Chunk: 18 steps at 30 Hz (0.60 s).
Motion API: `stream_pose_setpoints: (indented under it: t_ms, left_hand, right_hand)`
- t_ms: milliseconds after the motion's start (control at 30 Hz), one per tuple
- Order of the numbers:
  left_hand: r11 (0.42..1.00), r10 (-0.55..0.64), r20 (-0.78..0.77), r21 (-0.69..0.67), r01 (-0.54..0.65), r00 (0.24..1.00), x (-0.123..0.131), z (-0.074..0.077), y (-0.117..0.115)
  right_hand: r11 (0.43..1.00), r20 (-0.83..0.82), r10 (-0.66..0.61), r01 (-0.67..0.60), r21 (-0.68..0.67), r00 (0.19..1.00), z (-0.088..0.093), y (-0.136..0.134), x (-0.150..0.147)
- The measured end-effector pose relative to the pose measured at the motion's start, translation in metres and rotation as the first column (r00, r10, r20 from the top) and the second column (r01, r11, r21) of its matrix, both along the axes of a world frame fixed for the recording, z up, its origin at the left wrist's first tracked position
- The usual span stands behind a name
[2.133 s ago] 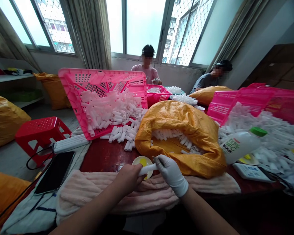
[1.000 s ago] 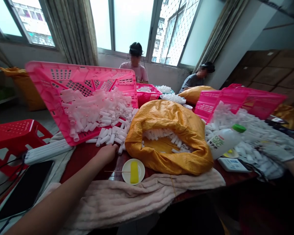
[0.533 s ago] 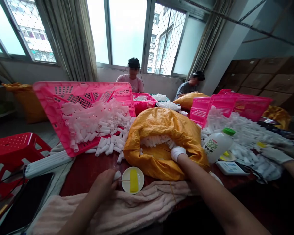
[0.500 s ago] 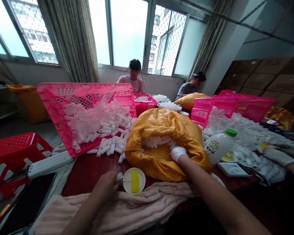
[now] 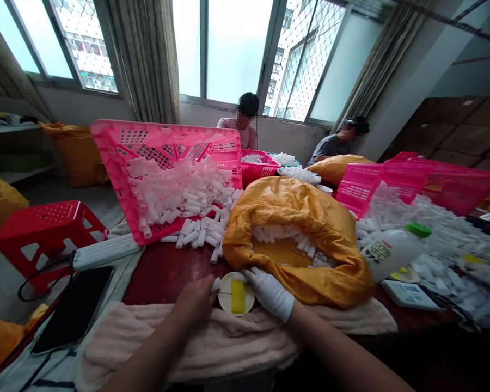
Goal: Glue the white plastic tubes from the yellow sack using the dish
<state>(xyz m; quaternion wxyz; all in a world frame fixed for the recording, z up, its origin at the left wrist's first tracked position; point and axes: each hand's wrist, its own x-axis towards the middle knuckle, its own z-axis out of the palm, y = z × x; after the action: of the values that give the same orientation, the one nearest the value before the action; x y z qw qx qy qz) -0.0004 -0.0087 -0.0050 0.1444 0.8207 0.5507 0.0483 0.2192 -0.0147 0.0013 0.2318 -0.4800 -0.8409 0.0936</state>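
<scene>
My left hand (image 5: 196,296) is bare and closed on a small white plastic tube (image 5: 216,284) at the left rim of a small white dish (image 5: 225,305). In the dish lies a yellow pad (image 5: 237,297), and a thin stick reaches from it toward my left fingers. My right hand (image 5: 270,293), in a white glove, is at the dish's right side, against the lower edge of an orange woven bag (image 5: 298,283). Its fingers are drawn together; what they hold, if anything, is hidden. Inside the bag's open mouth are many white tubes (image 5: 275,233).
A tipped pink basket (image 5: 165,130) spills tubes (image 5: 196,234) at the left. A green-capped bottle (image 5: 392,253) leans beside the bag. A pinkish towel (image 5: 228,348) covers the table's front edge; a phone (image 5: 73,310) lies left. Two people sit across the table.
My right hand has come out of the bag's mouth and moved left to the dish. My left hand stays by the dish with the tube. The whole view has shifted.
</scene>
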Motion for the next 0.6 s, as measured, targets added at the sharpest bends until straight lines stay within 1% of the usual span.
stream_pose_setpoints:
  t_ms: [100, 133, 167, 267, 300, 333, 400, 433, 467, 533, 600]
  left_hand:
    - [1.0, -0.011, 0.01, 0.008, 0.011, 1.0, 0.001, 0.001, -0.001]
    - [1.0, -0.014, 0.015, 0.009, 0.014, 1.0, 0.001, 0.002, -0.001]
    - [1.0, -0.016, 0.019, 0.009, 0.015, 1.0, 0.002, 0.003, -0.002]
    - [1.0, 0.005, 0.01, 0.001, -0.005, 1.0, 0.002, 0.004, -0.003]
    - [1.0, 0.016, 0.0, -0.001, -0.016, 1.0, 0.002, 0.004, -0.003]
    - [1.0, 0.022, -0.01, 0.001, -0.022, 1.0, 0.002, 0.004, -0.004]
    - [1.0, 0.017, -0.026, 0.006, -0.017, 1.0, 0.002, 0.003, -0.004]
    - [1.0, 0.009, -0.03, 0.01, -0.008, 1.0, 0.002, 0.003, -0.004]
    - [1.0, 0.0, -0.031, 0.015, 0.0, 1.0, 0.002, 0.002, -0.004]
    - [1.0, -0.004, -0.028, 0.026, 0.005, 1.0, 0.002, 0.001, -0.004]
    - [0.999, 0.003, -0.022, 0.038, -0.002, 1.0, 0.002, 0.001, -0.005]
  right_hand:
    - [0.991, 0.083, 0.13, -0.128, -0.029, 0.988, 0.001, -0.008, 0.008]
    - [0.988, 0.089, 0.151, -0.149, -0.034, 0.984, 0.002, -0.011, 0.009]
    - [0.989, 0.085, 0.144, -0.142, -0.032, 0.986, 0.002, -0.013, 0.009]
    - [0.999, 0.049, 0.04, -0.04, -0.007, 0.998, -0.001, -0.017, 0.005]
    - [1.0, 0.056, 0.027, -0.027, 0.004, 0.998, -0.002, -0.019, 0.004]
    - [0.999, 0.076, 0.036, -0.037, 0.016, 0.996, -0.003, -0.021, 0.003]
    - [0.995, 0.121, 0.096, -0.1, 0.025, 0.988, -0.004, -0.026, 0.003]
    - [0.993, 0.12, 0.111, -0.115, 0.023, 0.987, -0.005, -0.028, 0.003]
    - [0.994, 0.1, 0.108, -0.11, 0.017, 0.989, -0.005, -0.029, 0.004]
    - [0.998, 0.05, 0.06, -0.06, 0.006, 0.997, -0.006, -0.032, 0.005]
    - [1.0, 0.06, 0.021, -0.021, 0.007, 0.998, -0.008, -0.034, 0.006]
